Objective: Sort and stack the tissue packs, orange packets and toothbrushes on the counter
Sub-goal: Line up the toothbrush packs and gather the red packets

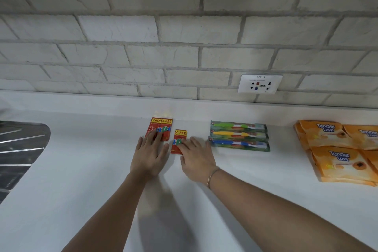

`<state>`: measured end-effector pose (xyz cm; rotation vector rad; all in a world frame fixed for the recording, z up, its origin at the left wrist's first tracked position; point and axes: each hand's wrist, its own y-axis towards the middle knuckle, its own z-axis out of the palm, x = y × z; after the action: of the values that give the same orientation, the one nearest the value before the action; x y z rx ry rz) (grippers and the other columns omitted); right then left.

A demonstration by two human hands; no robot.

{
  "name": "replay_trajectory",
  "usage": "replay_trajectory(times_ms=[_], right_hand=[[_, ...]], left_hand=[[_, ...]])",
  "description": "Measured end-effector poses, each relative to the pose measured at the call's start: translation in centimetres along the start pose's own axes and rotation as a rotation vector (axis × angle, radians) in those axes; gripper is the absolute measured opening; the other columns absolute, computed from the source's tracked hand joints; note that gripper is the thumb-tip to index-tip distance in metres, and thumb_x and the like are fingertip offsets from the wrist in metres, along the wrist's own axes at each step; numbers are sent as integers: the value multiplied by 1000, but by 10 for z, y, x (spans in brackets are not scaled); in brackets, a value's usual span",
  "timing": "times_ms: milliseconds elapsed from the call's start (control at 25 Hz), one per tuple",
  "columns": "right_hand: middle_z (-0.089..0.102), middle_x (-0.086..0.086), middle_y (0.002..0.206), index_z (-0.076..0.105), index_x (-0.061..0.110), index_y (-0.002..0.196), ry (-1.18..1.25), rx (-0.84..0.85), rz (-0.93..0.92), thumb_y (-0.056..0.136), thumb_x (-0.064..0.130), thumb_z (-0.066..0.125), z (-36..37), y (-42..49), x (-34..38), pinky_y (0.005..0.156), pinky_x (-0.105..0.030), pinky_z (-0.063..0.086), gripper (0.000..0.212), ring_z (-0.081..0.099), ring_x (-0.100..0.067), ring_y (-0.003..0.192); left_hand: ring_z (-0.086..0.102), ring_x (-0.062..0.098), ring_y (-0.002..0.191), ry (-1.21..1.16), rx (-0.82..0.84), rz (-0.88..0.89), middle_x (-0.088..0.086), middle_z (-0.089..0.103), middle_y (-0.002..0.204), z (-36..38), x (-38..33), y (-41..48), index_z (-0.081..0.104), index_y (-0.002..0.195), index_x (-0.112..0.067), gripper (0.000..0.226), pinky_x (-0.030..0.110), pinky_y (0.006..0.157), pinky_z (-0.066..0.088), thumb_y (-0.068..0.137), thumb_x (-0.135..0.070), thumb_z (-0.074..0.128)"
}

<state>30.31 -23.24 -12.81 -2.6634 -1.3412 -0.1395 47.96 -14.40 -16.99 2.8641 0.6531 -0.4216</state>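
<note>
White table, both hands flat on the red packets

White table (pixel 81 170) filled the lower half of the frame, with a grey brick wall (pixel 184 26) behind it and a white socket (pixel 259 83) set in the wall right of centre. At mid frame, a pair of red packets (pixel 161 126) lay side by side near the back edge of the table. The left hand (pixel 150 155) lay open over their near ends, fingers straight and pressing down on them, gripping nothing. Just to the right and a little nearer the camera lay a single red packet (pixel 178 138), apart from the pair. The right hand (pixel 198 159) was also open, its straight fingertips resting on that packet's right half; a thin bracelet (pixel 212 176) sat on its wrist. Right of that hand, three wrapped toothbrushes (pixel 239 137) lay in a row, green, yellow and blue from back to front, touching one another. Well apart, at the right edge of the frame, orange tissue packs (pixel 337 161) lay overlapping in a loose heap. A metal sink (pixel 20 149) showed at the left edge.
</note>
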Motion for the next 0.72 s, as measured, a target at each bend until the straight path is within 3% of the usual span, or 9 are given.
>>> replay_trajectory(times_ms=[120, 240, 440, 520, 720], right_hand=[[33, -1, 162, 35, 24, 152, -16, 71, 12, 104, 37, 41, -10, 28, -4, 115, -65, 27, 50, 26, -27, 150], [37, -4, 161, 38, 22, 151, -33, 94, -13, 104, 39, 40, -16, 46, -6, 118, -57, 27, 50, 27, -29, 150], [24, -1, 168, 26, 25, 159, -20, 159, -14, 105, 42, 36, -18, 56, -8, 123, -56, 19, 57, 15, -30, 155], [19, 0, 170, 23, 27, 160, -23, 167, -27, 106, 42, 34, -18, 57, -11, 124, -57, 16, 57, 10, -30, 156], [7, 2, 173, 14, 29, 163, 6, 116, -35, 107, 41, 33, -11, 46, -15, 127, -55, 11, 60, 2, -31, 158]], left_hand=[[29, 25, 153, -14, -15, 11, 4, 36, 164, -1, 1, -2, 38, 156, -21, 66, 46, 127, 14, 102, -56, 23], [27, 26, 154, 4, 6, 10, 5, 34, 165, 0, 3, 0, 36, 156, -20, 69, 47, 127, 14, 102, -57, 19], [18, 19, 157, -28, 21, -4, 0, 28, 168, 4, 7, -2, 31, 160, -20, 81, 49, 128, 13, 99, -65, 3], [19, 20, 157, -18, -10, 38, 2, 32, 167, 6, 9, -4, 33, 160, -18, 87, 53, 125, 20, 99, -66, -6], [19, 13, 156, -110, -15, -30, -5, 29, 166, 2, 6, -3, 35, 158, -26, 77, 47, 127, 14, 98, -66, 7]])
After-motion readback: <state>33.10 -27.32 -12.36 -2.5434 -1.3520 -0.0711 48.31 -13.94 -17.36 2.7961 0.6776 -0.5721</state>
